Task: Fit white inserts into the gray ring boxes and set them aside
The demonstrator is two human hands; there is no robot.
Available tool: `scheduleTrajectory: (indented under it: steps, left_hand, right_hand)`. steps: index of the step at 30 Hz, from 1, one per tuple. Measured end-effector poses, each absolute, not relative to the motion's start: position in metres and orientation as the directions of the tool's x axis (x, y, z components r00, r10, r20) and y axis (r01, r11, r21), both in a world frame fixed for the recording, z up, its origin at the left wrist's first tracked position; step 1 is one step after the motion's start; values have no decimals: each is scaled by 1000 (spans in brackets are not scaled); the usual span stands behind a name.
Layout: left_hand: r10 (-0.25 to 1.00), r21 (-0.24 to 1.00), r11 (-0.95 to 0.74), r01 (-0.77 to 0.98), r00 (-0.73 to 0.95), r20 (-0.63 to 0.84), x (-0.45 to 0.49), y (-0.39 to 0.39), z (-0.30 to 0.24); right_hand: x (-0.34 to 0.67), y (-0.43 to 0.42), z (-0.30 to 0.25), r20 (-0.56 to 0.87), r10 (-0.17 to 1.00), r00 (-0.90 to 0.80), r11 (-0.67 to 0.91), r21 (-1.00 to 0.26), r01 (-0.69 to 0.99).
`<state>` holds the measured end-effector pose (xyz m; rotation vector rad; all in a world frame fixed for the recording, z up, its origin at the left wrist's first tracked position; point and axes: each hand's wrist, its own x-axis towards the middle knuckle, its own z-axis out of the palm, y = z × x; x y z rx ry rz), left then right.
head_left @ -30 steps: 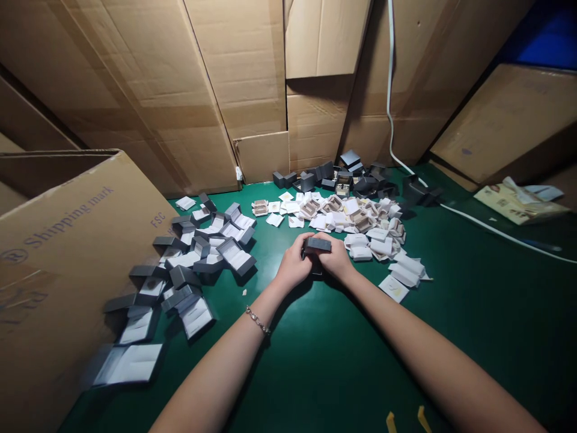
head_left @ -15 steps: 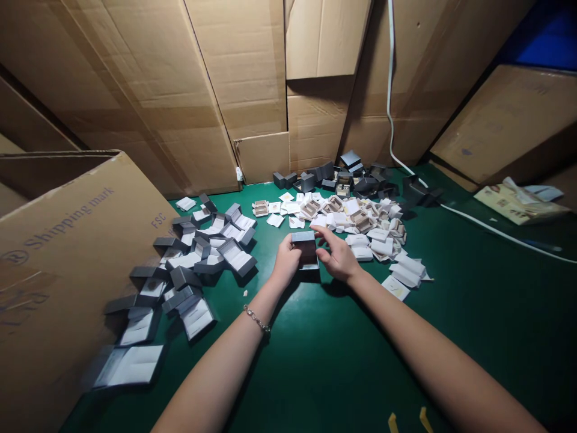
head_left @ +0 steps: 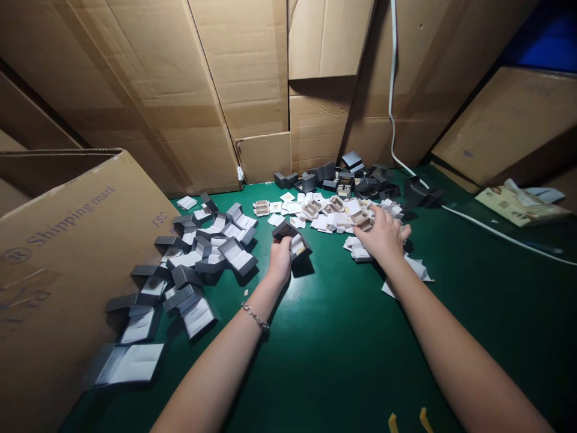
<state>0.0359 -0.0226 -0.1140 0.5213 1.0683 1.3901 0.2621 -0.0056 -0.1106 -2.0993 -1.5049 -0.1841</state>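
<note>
Between the thumb and fingers of my left hand [head_left: 280, 261] is a small black hinged box [head_left: 285, 230], its lid up and a pale inside showing. It is tilted above the green table. My right hand [head_left: 383, 236] is over the right part of a heap of white folded card inserts [head_left: 331, 221], fingers apart and fingertips at the pieces. A brown-grey insert [head_left: 362, 219] lies close to its thumb. Whether the fingertips touch a piece is hard to see.
Open black boxes with white insides [head_left: 237, 255] spread over the left of the table. More black boxes [head_left: 325, 174] are piled behind the inserts. A large carton [head_left: 90, 252] stands at left, stacked cartons behind. A white cable [head_left: 505, 233] runs along the right.
My right hand has left the box and moved right to the heap of white inserts. My left hand has kept the box and tilted it, so its pale inside faces up.
</note>
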Motion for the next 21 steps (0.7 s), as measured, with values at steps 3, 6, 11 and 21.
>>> scheduleTrajectory:
  steps: [3, 6, 11, 21]
  left_hand:
    - [932, 805, 169, -569, -173, -318, 37, -21, -114]
    - [925, 761, 153, -631, -181, -335, 38, -20, -110]
    - [925, 745, 186, -641, -142, -353, 39, -21, -107]
    - [945, 785, 193, -589, -102, -309, 37, -20, -114]
  right_hand:
    - [262, -4, -113, 389, 846, 364, -226, -355, 907]
    - [261, -4, -114, 400, 852, 339, -201, -349, 915]
    - [260, -5, -112, 387, 865, 320, -199, -321, 926]
    - [258, -7, -112, 429, 856, 290, -158, -317, 935]
